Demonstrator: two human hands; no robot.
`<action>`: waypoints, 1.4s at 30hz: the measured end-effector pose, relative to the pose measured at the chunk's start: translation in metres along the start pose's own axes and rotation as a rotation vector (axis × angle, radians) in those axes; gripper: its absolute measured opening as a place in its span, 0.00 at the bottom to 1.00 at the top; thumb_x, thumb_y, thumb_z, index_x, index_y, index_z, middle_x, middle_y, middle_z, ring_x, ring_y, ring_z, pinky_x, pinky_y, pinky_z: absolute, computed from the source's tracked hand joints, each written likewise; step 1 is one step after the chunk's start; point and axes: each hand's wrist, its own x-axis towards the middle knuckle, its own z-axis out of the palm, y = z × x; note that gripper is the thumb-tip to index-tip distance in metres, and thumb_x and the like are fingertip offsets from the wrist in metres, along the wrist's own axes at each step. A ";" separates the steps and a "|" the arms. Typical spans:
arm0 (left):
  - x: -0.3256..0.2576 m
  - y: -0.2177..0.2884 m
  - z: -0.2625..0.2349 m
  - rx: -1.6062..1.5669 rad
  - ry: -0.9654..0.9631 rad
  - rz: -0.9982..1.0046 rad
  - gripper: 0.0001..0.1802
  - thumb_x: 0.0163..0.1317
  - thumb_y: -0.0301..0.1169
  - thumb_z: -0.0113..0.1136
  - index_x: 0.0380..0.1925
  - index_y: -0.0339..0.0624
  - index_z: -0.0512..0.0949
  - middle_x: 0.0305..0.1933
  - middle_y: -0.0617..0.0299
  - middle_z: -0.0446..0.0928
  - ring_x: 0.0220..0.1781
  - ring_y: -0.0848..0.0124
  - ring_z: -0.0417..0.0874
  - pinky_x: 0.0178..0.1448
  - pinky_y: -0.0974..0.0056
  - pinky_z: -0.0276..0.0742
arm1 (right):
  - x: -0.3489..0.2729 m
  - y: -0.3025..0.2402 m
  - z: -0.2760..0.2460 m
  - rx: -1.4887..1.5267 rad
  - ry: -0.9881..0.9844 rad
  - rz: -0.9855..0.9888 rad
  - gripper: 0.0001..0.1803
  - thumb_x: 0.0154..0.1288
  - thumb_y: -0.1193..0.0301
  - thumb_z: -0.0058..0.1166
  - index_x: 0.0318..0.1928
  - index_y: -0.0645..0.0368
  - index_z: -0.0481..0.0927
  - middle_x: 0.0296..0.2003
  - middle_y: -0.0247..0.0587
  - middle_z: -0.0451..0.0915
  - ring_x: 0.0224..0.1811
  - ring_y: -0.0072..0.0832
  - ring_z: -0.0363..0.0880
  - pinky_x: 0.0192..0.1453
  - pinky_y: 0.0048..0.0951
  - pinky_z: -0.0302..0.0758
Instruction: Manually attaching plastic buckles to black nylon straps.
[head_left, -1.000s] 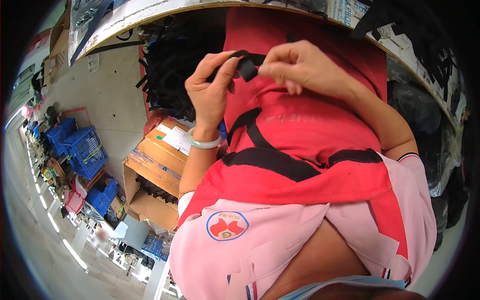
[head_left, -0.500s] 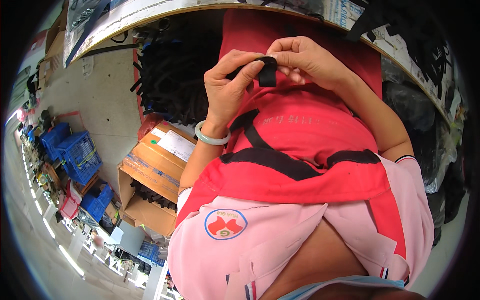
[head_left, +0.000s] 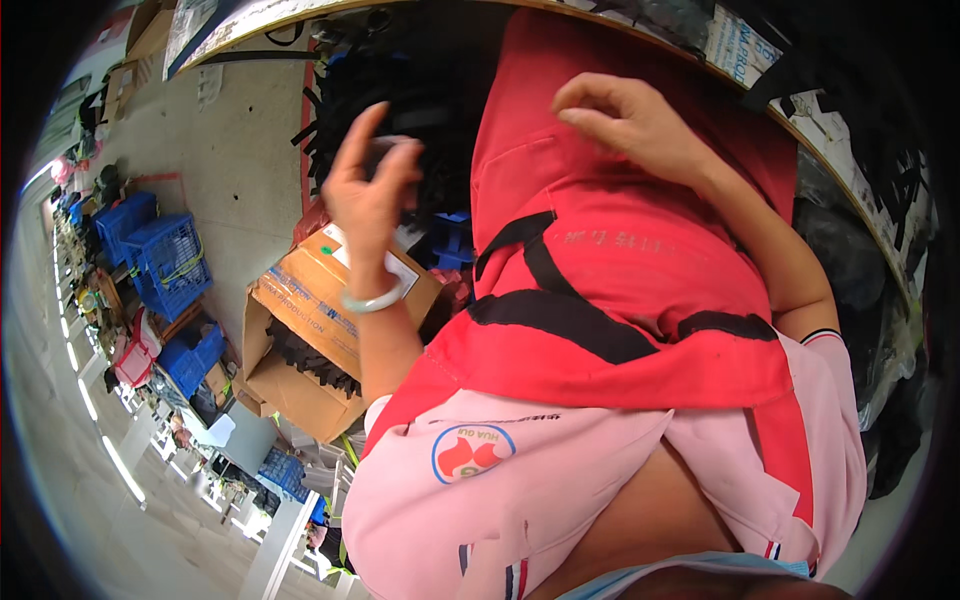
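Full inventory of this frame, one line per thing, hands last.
Red apron: one, red with black straps, worn over the lap, centre.
Pink shirt: one, pink with a round badge, lower centre.
Pile of black straps: one heap, black, top centre beyond the left hand.
Cardboard boxes: two, brown, on the floor left of centre; the lower one open with dark pieces inside.
Blue crates: several, blue, on the floor at left.
Bracelet: one, pale, on the left wrist.
Left hand: raised, fingers loosely curled in front of the black straps; cannot tell if it holds anything.
Right hand: over the apron top, fingers curled, nothing visibly held.
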 end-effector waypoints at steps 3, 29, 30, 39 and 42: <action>0.000 -0.002 0.073 -0.023 -0.252 0.072 0.35 0.54 0.23 0.68 0.64 0.48 0.69 0.32 0.69 0.76 0.27 0.82 0.76 0.26 0.76 0.70 | 0.003 -0.014 0.008 -0.013 -0.061 0.054 0.11 0.67 0.67 0.56 0.44 0.62 0.80 0.25 0.28 0.75 0.24 0.13 0.68 0.28 0.18 0.67; 0.030 0.015 0.166 -0.523 -0.638 -0.300 0.12 0.70 0.33 0.53 0.39 0.35 0.78 0.29 0.61 0.75 0.27 0.74 0.76 0.23 0.73 0.69 | -0.063 -0.017 -0.123 -0.692 0.743 -0.244 0.08 0.64 0.70 0.59 0.39 0.61 0.81 0.31 0.37 0.79 0.32 0.22 0.77 0.38 0.25 0.73; 0.033 0.012 0.168 -0.601 -0.673 -0.377 0.11 0.69 0.34 0.53 0.37 0.36 0.77 0.28 0.61 0.75 0.28 0.72 0.76 0.24 0.71 0.69 | -0.054 -0.020 -0.138 -0.888 0.793 -0.333 0.08 0.64 0.70 0.58 0.40 0.60 0.81 0.31 0.38 0.80 0.31 0.24 0.77 0.38 0.25 0.74; 0.039 0.001 0.183 -0.693 -0.703 -0.437 0.10 0.69 0.35 0.55 0.35 0.39 0.74 0.29 0.61 0.75 0.31 0.70 0.77 0.27 0.69 0.72 | -0.024 -0.046 -0.159 -1.197 0.768 -0.313 0.07 0.58 0.68 0.59 0.34 0.58 0.81 0.33 0.43 0.78 0.41 0.40 0.75 0.48 0.38 0.70; 0.037 0.005 0.176 -0.663 -0.612 -0.395 0.11 0.69 0.36 0.56 0.37 0.37 0.76 0.29 0.62 0.76 0.29 0.73 0.78 0.25 0.71 0.71 | -0.048 -0.061 -0.124 -1.046 0.759 -0.586 0.09 0.65 0.73 0.56 0.45 0.58 0.81 0.29 0.37 0.79 0.27 0.23 0.78 0.33 0.25 0.74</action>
